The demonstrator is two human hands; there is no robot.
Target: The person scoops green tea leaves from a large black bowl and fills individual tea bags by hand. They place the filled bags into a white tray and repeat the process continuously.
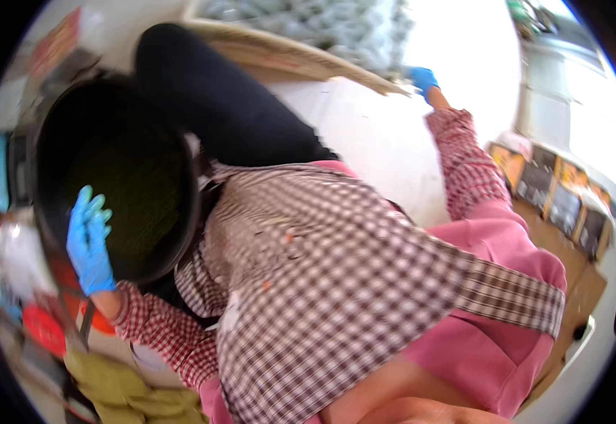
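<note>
My left hand (89, 244), in a light blue glove, is at the near left rim of a large round black tub (188, 152). Its fingers are stretched out and apart from the thumb, with nothing seen in them. Dark greenish contents show dimly inside the tub. Far to the right, my right hand (423, 79), gloved in blue too, reaches to the corner of a shallow tan tray (301, 58). Many pale grey-blue lumpy pieces (322, 25) fill that tray, blurred beyond naming. The fingers of this hand are blurred, so whether they grip anything does not show.
A white surface (379, 141) lies under the tray. Boxes with dark and orange panels (559, 187) line the right side. Red round objects (43, 330) and an olive-green cloth or sack (113, 381) lie at the lower left. My dark-trousered leg (209, 92) stands between tub and tray.
</note>
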